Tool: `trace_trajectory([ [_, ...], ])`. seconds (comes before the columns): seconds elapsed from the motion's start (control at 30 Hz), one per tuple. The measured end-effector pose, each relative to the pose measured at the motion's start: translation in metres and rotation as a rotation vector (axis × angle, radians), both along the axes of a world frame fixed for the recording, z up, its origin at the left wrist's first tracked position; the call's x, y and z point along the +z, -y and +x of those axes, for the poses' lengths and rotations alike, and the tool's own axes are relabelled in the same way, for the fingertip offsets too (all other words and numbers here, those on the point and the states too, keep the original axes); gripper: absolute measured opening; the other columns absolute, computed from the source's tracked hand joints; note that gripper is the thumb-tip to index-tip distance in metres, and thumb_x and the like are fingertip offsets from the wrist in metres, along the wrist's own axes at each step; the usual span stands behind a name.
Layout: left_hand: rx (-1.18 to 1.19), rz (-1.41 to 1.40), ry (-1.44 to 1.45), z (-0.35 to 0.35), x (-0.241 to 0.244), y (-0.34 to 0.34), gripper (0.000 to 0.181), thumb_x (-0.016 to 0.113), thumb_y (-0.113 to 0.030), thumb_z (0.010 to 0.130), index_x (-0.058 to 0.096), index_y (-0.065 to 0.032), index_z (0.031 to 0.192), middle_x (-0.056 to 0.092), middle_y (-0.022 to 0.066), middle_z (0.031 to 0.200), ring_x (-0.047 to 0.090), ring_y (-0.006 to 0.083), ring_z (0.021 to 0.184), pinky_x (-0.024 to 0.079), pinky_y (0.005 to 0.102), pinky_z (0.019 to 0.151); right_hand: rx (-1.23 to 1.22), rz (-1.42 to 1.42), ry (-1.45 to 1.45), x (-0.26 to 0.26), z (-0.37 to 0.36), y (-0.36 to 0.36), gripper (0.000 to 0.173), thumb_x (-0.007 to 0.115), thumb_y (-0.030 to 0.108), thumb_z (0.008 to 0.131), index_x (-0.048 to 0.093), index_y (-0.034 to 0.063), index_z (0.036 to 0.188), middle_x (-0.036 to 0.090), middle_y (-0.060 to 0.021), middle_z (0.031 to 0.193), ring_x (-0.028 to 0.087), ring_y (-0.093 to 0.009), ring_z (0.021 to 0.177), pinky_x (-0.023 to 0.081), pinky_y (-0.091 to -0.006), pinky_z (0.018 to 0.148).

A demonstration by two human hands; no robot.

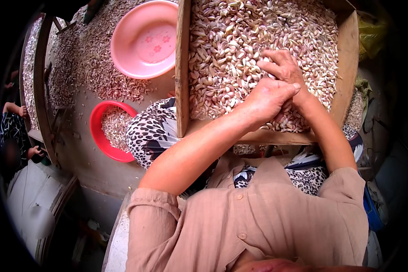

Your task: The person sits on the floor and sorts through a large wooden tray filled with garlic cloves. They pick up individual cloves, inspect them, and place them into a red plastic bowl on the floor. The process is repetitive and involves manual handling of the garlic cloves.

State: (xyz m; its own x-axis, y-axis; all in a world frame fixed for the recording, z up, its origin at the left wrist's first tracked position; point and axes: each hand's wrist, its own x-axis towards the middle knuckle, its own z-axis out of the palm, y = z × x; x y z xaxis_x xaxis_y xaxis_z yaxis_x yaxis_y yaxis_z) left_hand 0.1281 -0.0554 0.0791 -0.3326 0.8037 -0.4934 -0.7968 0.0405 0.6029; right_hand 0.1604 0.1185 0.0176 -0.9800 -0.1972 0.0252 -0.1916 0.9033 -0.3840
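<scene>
A wooden-framed tray [182, 68] rests over my lap, filled with loose garlic cloves [224, 57] in white and pinkish skins. My left hand [270, 97] is curled above the cloves near the tray's front, thumb pointing right; its palm is hidden, so I cannot tell if cloves are inside. Just beyond it, my right hand [285, 69] reaches left over the garlic with its fingers apart. No clove shows between those fingers. The left hand overlaps the right wrist in this view.
Left of the tray sits a pink plastic basin [139, 40], beside garlic heaped on the floor [105, 68]. A red basin [97, 136] holds more cloves near my left knee. Another person's hand [22, 111] touches a second garlic tray [40, 85] at far left.
</scene>
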Motion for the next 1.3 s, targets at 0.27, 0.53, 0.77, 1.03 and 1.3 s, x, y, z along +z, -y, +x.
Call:
trace_trajectory([
  [0.27,-0.478,0.08,-0.125,0.017,0.004,0.007,0.053,0.062,-0.035,0.103,0.052,-0.0131,0.056,0.042,-0.0081,0.054,0.031,0.0047,0.05,0.025,0.0277,0.046,-0.074,0.093,0.097,0.056,0.067,-0.032,0.033,0.076,0.025,0.08,0.072,0.0112,0.109,0.06,-0.012,0.135,0.052,-0.035,0.13,0.035,-0.0516,0.113],
  [0.53,-0.525,-0.045,-0.124,0.016,0.012,0.006,0.055,0.064,-0.037,0.103,0.049,-0.0144,0.055,0.039,-0.01,0.054,0.029,0.0042,0.05,0.023,0.0279,0.046,-0.397,0.246,-0.05,0.032,0.081,-0.068,0.067,0.077,0.016,0.079,0.056,0.0157,0.142,0.045,-0.0138,0.151,0.043,-0.037,0.138,0.033,-0.0472,0.118],
  [0.77,-0.455,-0.068,-0.131,0.016,0.008,0.003,0.055,0.065,-0.036,0.103,0.049,-0.0132,0.056,0.039,-0.0092,0.053,0.028,0.0044,0.05,0.023,0.0289,0.046,-0.61,0.144,-0.222,-0.001,0.056,-0.103,0.095,0.085,0.034,0.078,0.035,0.0062,0.154,0.038,-0.0201,0.154,0.04,-0.042,0.141,0.036,-0.0477,0.117],
  [1.03,-0.424,-0.047,-0.115,0.014,-0.001,0.003,0.054,0.064,-0.038,0.103,0.055,-0.0108,0.057,0.046,-0.0051,0.051,0.035,0.0055,0.048,0.027,0.0274,0.045,-0.613,0.002,-0.367,-0.032,0.017,-0.114,0.098,0.069,0.067,0.085,0.04,-0.0012,0.149,0.045,-0.0259,0.146,0.046,-0.044,0.134,0.039,-0.0489,0.113],
  [1.3,-0.457,-0.095,-0.083,0.02,-0.005,0.002,0.055,0.064,-0.037,0.103,0.052,-0.013,0.056,0.043,-0.0069,0.052,0.033,0.0048,0.048,0.024,0.0277,0.045,-0.679,-0.033,-0.364,-0.034,0.012,-0.109,0.102,0.057,0.079,0.086,0.045,-0.003,0.146,0.054,-0.0285,0.138,0.052,-0.043,0.129,0.042,-0.0488,0.11],
])
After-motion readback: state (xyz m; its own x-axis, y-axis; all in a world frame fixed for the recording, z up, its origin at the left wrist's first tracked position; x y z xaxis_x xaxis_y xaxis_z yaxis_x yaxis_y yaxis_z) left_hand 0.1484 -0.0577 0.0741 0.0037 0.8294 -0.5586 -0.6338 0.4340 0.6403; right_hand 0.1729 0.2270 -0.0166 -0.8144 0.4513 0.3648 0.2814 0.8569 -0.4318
